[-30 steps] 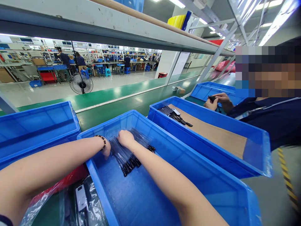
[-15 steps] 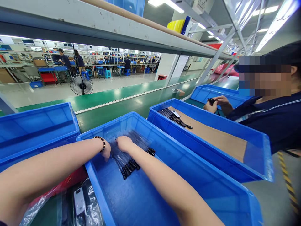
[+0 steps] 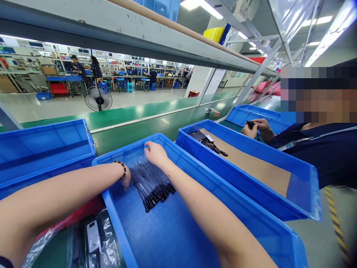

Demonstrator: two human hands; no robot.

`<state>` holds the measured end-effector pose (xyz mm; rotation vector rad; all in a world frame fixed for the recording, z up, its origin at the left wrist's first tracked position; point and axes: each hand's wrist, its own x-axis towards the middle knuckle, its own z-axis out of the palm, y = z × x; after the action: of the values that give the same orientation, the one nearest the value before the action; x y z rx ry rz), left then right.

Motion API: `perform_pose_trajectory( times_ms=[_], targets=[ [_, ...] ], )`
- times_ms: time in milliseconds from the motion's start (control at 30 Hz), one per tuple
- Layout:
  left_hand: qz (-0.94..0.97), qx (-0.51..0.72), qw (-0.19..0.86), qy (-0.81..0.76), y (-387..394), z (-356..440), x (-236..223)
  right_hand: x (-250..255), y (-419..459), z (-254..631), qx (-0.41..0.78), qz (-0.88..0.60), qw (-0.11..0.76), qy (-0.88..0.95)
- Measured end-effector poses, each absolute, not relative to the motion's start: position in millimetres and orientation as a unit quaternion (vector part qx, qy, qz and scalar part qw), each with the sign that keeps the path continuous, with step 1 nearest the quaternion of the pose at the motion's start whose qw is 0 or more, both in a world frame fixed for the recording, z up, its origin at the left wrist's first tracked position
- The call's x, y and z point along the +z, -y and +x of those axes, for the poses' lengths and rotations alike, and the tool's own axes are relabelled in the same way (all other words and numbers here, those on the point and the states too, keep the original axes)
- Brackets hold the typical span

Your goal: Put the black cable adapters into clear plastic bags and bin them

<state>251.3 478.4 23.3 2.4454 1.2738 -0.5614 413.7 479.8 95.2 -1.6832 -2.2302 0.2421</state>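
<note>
Inside the blue bin (image 3: 156,242) in front of me lies a row of thin black cable-like pieces (image 3: 158,191) in clear plastic bags, their dark ends towards me. My left hand (image 3: 126,179), below a beaded bracelet, reaches down at the row's left edge. Its visible fingers point downward and look stretched out; the tips are partly hidden. Over the far right end of the bags is my right hand (image 3: 156,153), its fingers apart and nothing visible in them.
To the right, another blue bin (image 3: 251,193) holds cardboard and several black pieces (image 3: 208,141). A co-worker's hands (image 3: 255,128) hold a small black item beyond it. At lower left, a bagged white device (image 3: 93,236) lies beside my bin. A shelf beam (image 3: 167,41) crosses above.
My right hand has moved away from the middle of the bags to their far end, and its fingers have opened. The bagged pieces at the right now lie closer in line. My left hand stays put.
</note>
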Motion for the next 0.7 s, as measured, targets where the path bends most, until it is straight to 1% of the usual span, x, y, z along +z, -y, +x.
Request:
perform_pose_trajectory(
  times_ms=[100,167,233,300,367,400,433,467,500,567,633,700],
  targets=[
    [0.837,-0.252,0.158,-0.459,-471,264,44,137,-464,414,0.039,-0.565,0.168,0.807],
    [0.845,-0.233,0.137,-0.462,-462,270,68,165,-446,414,0.000,-0.537,0.162,0.828],
    [0.862,-0.177,0.110,-0.462,-447,269,98,188,-421,417,-0.026,-0.505,0.148,0.850],
    [0.878,-0.096,0.081,-0.462,-425,258,133,200,-390,423,-0.035,-0.473,0.129,0.871],
    [0.883,-0.022,0.064,-0.464,-397,237,165,199,-359,434,-0.027,-0.450,0.113,0.885],
    [0.885,0.049,0.062,-0.459,-381,224,180,195,-345,440,-0.013,-0.446,0.103,0.889],
    [0.880,0.091,0.067,-0.461,-366,211,192,189,-333,447,0.002,-0.445,0.099,0.890],
    [0.876,0.102,0.086,-0.463,-350,198,202,181,-323,454,0.016,-0.448,0.100,0.888],
    [0.872,0.098,0.109,-0.468,-335,185,208,173,-316,459,0.030,-0.450,0.103,0.886],
    [0.862,0.051,0.164,-0.478,-310,166,207,157,-310,467,0.050,-0.464,0.122,0.876],
    [0.855,-0.013,0.212,-0.473,-294,156,191,143,-312,472,0.062,-0.483,0.144,0.862],
    [0.865,-0.057,0.215,-0.450,-286,155,163,132,-319,474,0.062,-0.496,0.157,0.852]
  ],
)
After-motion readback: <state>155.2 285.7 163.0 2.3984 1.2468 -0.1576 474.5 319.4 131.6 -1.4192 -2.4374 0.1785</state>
